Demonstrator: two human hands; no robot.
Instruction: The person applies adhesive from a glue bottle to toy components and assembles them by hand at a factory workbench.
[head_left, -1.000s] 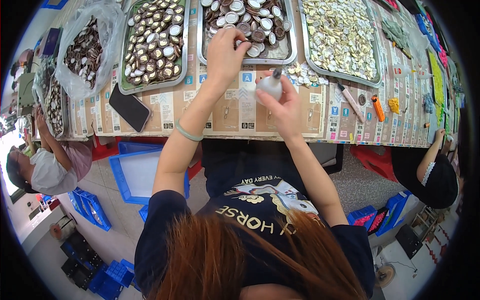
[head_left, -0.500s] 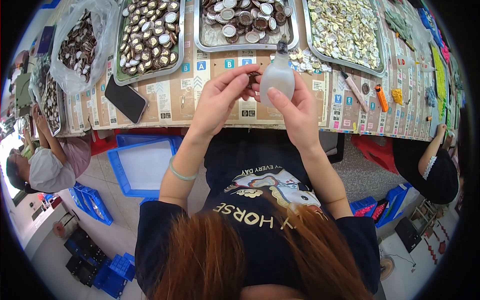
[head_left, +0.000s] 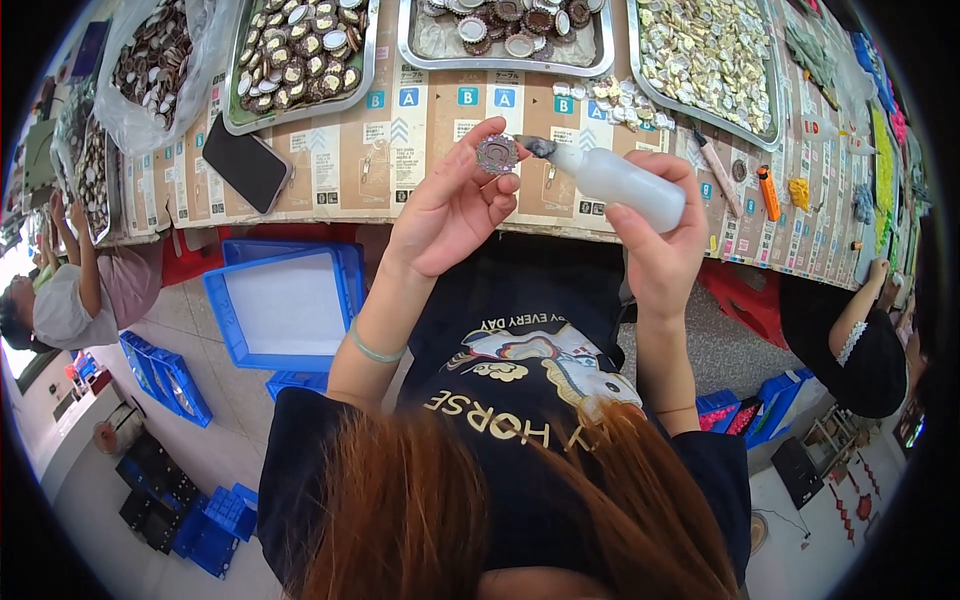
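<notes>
A: Packaging on the bench?

B: Flattened brown cardboard carton sheets [head_left: 350, 165] cover the table top, running to its near edge. Small square blue labels [head_left: 408, 97] sit in a row below the trays; more small printed panels repeat toward the right end.

A: Screens?

B: One dark rectangular phone, screen blank [head_left: 246, 163], lying tilted near the left front edge. Clear plastic bag [head_left: 135, 110] bulges at the far-left corner.
</notes>
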